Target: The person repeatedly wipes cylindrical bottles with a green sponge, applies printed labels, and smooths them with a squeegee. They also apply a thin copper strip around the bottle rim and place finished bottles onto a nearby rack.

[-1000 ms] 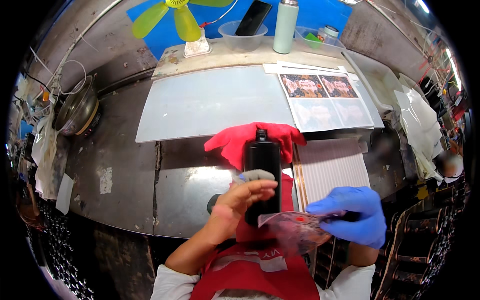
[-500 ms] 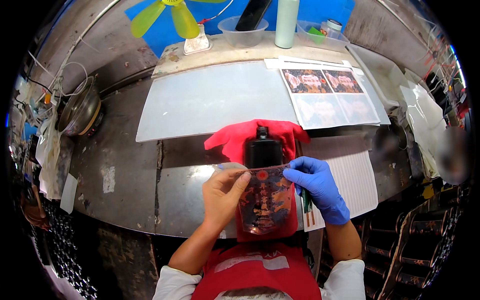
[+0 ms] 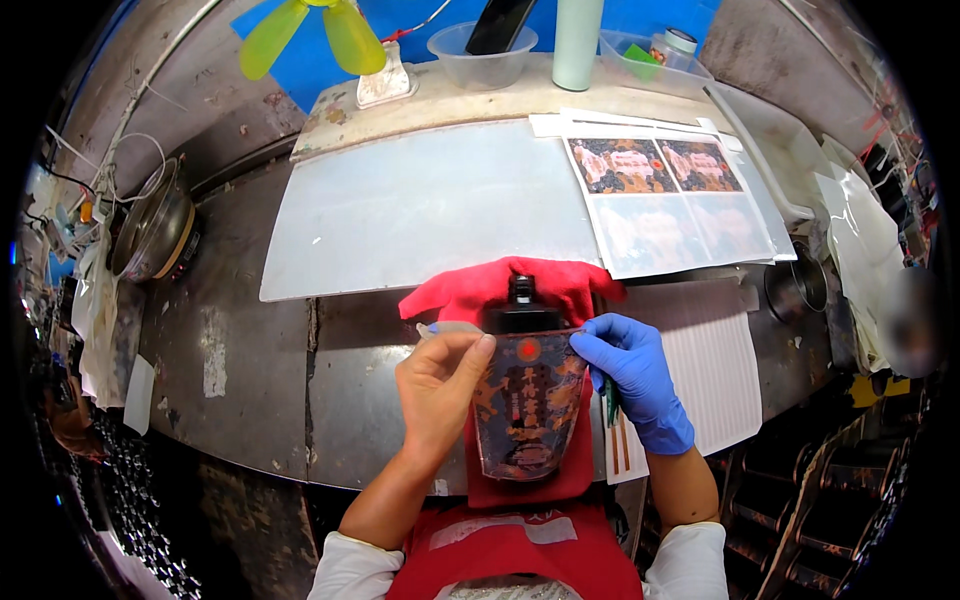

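A see-through printed decal film (image 3: 528,415), dark with orange patterns and a red dot, is stretched over a black bottle (image 3: 523,318). The bottle lies on a red cloth (image 3: 450,290), its neck pointing away from me; the film hides most of its body. My left hand (image 3: 440,380), bare, pinches the film's upper left corner. A pale, thin piece (image 3: 432,329) shows behind those fingers; its kind I cannot make out. Gloved in blue, my right hand (image 3: 635,370) pinches the upper right corner. Thin green and brown sticks (image 3: 620,445) show just below the glove.
A ridged white sheet (image 3: 700,350) lies on the metal table (image 3: 250,400) at right. Beyond the cloth is a pale board (image 3: 420,210) with printed decal sheets (image 3: 655,200). A metal pot (image 3: 155,225) stands left. Behind are a fan (image 3: 360,40), plastic bowl (image 3: 480,60) and green bottle (image 3: 577,45).
The film now lies flatter along the bottle, and its print shows more plainly. Both hands keep their pinch on its upper corners. The whole view has shifted slightly.
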The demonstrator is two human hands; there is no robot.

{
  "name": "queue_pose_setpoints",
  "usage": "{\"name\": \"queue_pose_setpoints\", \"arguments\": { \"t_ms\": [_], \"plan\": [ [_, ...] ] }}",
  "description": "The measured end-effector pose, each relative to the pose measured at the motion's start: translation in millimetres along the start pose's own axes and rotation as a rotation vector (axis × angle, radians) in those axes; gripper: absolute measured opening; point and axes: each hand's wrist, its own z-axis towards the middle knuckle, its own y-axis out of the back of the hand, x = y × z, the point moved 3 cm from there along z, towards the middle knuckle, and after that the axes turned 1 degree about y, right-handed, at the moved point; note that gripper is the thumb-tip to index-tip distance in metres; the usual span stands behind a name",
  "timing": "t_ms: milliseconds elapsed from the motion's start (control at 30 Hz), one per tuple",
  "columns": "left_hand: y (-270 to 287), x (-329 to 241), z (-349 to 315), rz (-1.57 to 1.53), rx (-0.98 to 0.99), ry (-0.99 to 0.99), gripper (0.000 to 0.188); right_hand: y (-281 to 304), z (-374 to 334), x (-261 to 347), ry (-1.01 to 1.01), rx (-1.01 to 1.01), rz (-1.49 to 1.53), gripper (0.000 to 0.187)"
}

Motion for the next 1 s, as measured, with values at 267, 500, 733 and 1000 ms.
{"name": "queue_pose_setpoints", "arguments": {
  "t_ms": [267,500,733,1000],
  "plan": [
    [1.9,7.4,8.4,-0.028,-0.009,0.051,0.008,1.8,12.6,-10.7,-0.025,-0.003,-0.004,0.013],
    [3.9,15.0,12.5,-0.083,0.013,0.114,0.009,0.4,13.4,-18.1,-0.034,-0.011,0.009,0.014],
    [14.5,11.8,-17.3,-0.226,0.146,0.266,0.020,6.2,-13.2,-32.3,-0.135,0.049,0.033,0.018],
    [30.0,15.3,-69.3,-0.102,0.263,0.398,0.013,8.0,-69.6,-57.3,-0.333,0.146,-0.116,0.014]
  ]
}}
